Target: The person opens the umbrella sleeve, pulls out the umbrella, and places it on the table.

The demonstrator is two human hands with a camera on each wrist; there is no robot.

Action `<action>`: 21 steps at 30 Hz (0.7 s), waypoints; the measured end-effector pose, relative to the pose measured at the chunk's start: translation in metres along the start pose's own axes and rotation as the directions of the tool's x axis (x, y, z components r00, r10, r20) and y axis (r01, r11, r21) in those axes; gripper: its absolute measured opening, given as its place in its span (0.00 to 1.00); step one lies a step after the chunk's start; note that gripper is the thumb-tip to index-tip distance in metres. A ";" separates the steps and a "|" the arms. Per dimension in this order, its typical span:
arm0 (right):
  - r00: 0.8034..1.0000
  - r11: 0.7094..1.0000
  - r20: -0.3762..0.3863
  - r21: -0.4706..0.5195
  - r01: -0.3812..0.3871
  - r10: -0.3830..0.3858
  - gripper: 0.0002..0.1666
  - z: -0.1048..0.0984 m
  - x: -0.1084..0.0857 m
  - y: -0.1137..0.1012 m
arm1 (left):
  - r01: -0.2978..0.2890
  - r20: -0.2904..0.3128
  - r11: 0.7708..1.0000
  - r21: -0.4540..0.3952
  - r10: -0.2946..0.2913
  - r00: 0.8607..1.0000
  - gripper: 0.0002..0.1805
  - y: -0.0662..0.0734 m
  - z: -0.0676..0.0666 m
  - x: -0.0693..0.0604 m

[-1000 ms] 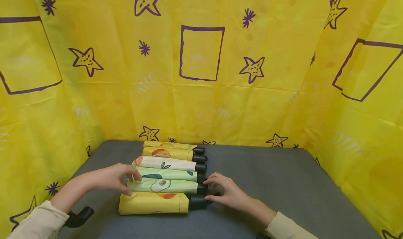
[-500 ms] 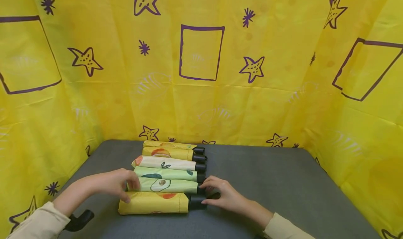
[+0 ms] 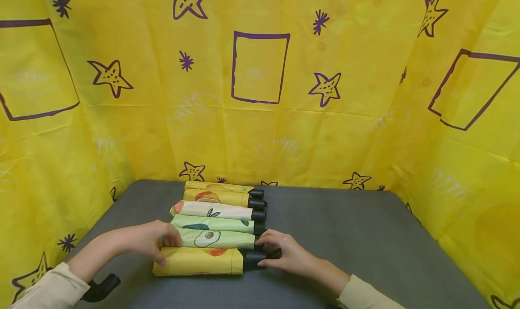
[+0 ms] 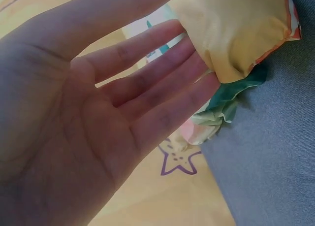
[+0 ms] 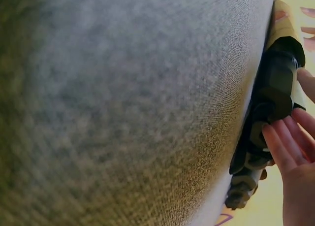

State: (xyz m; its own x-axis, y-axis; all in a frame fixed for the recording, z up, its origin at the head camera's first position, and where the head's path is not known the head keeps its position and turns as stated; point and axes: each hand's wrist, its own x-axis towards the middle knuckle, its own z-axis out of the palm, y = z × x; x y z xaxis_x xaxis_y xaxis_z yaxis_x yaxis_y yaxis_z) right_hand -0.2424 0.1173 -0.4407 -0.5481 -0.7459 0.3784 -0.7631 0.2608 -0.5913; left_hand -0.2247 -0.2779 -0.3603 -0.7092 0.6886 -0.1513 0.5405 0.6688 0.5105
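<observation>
The nearest of several folded umbrellas is a yellow folding umbrella (image 3: 199,261) with a fruit print and a black handle (image 3: 253,260). My left hand (image 3: 148,239) holds its left end, thumb on the near side and fingers in the gap behind. In the left wrist view, the left hand (image 4: 113,108) has long, only slightly bent fingers against the yellow cover (image 4: 236,34). My right hand (image 3: 294,252) pinches the black handle between thumb and fingers. From the right wrist, the right hand (image 5: 298,142) has its fingertips at that handle (image 5: 278,83). Right behind lies a green avocado-print umbrella (image 3: 235,240).
Farther back in the row lie a light green umbrella (image 3: 227,224), a cream umbrella (image 3: 231,212) and two yellow umbrellas (image 3: 227,197), handles to the right. The grey table (image 3: 337,236) meets yellow curtains (image 3: 345,142) on three sides. A black curved piece (image 3: 103,287) is by the left sleeve.
Both hands have moved slightly nearer and closed in on the front yellow umbrella, the right hand shifting left onto its handle. The umbrellas look unmoved.
</observation>
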 end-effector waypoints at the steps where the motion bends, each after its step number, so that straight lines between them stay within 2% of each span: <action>1: 1.000 1.000 0.002 -0.003 0.001 -0.001 0.23 0.000 0.000 0.000 | 0.001 0.000 1.000 -0.001 -0.001 1.000 0.21 0.000 0.000 0.000; 6: 1.000 1.000 0.014 -0.014 0.001 0.000 0.22 0.000 0.000 0.000 | 0.001 -0.005 1.000 0.013 -0.001 1.000 0.20 -0.001 0.001 0.000; 16: 0.998 0.996 0.047 -0.078 -0.045 0.049 0.22 0.001 0.002 -0.002 | 0.007 -0.009 0.999 0.038 -0.007 1.000 0.19 -0.002 0.004 0.003; 21: 0.998 0.993 0.049 -0.119 -0.023 0.029 0.21 0.002 0.002 -0.002 | 0.011 -0.012 0.999 0.034 -0.011 1.000 0.19 -0.003 0.006 0.004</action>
State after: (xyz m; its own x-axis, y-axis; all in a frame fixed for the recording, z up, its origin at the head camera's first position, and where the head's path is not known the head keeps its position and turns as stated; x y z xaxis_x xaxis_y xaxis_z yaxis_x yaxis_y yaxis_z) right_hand -0.2417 0.1144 -0.4401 -0.5524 -0.7673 0.3256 -0.7857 0.3488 -0.5109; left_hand -0.2265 -0.2750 -0.3677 -0.7202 0.6780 -0.1470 0.5478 0.6857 0.4793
